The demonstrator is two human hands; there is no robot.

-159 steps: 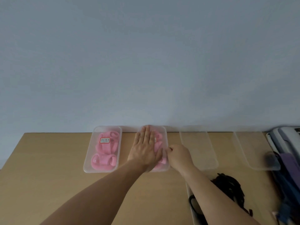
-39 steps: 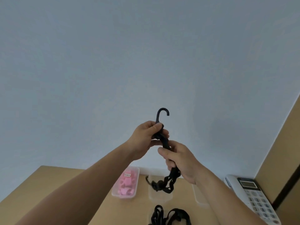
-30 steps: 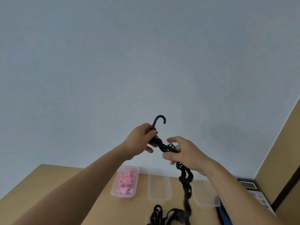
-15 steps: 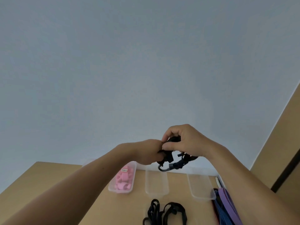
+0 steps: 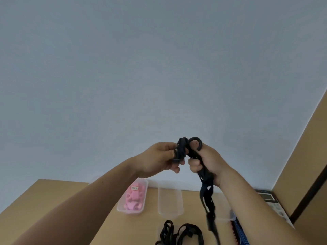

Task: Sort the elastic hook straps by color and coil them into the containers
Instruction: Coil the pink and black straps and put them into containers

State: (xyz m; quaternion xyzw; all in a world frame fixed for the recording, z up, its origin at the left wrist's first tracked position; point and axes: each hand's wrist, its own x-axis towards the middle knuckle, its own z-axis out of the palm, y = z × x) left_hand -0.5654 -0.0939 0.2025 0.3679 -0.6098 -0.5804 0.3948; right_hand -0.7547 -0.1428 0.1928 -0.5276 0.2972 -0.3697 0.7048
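Note:
I hold a black elastic hook strap (image 5: 207, 195) up in front of the wall with both hands. My left hand (image 5: 160, 160) pinches a bunched part of it near one end. My right hand (image 5: 206, 162) grips the strap just right of that, with a black hook curling over its fingers. The rest of the strap hangs down from my right hand toward the table. A clear container (image 5: 121, 206) holding pink coiled straps stands on the table, with an empty clear container (image 5: 170, 200) to its right. More black straps (image 5: 178, 234) lie near the bottom edge.
A third clear container (image 5: 224, 215) sits partly behind the hanging strap. Blue and purple straps (image 5: 239, 232) lie at the lower right. A desk phone (image 5: 272, 203) stands by a brown side panel on the right. The wooden table (image 5: 53, 195) meets a pale blue wall.
Half a second ago both hands held the strap bunched together. Now they have drawn slightly apart, and a long length of the strap hangs down from my right hand.

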